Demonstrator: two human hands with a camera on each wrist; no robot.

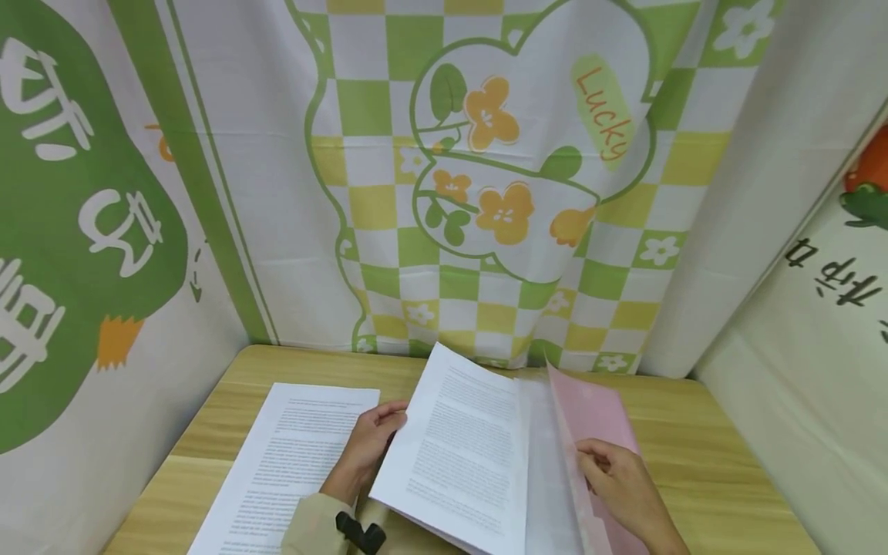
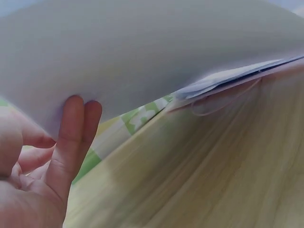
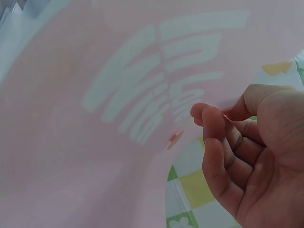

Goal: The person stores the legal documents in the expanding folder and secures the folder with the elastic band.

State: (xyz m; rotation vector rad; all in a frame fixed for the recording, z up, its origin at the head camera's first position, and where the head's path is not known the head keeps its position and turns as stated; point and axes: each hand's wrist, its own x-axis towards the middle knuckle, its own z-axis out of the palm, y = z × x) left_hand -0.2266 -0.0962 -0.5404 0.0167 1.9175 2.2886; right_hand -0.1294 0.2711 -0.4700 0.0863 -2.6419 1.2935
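Observation:
My left hand (image 1: pixel 365 445) pinches the left edge of a printed white sheet (image 1: pixel 465 439), which is tilted up off the table. In the left wrist view, two fingers lie against the underside of this sheet (image 2: pixel 142 57), and more page edges (image 2: pixel 228 80) show below it. Right of the sheet are the clear plastic pockets (image 1: pixel 551 462) of a pink folder (image 1: pixel 603 405). My right hand (image 1: pixel 617 486) pinches the edge of the folder's pink cover, which stands partly raised. Pale block lettering (image 3: pixel 161 71) shows through that cover in the right wrist view.
A second printed white page (image 1: pixel 298 455) lies flat on the wooden table (image 1: pixel 187 462) to the left, beside my left forearm. Patterned cloth (image 1: pixel 451 293) hangs right behind the table's back edge, and more cloth closes in both sides.

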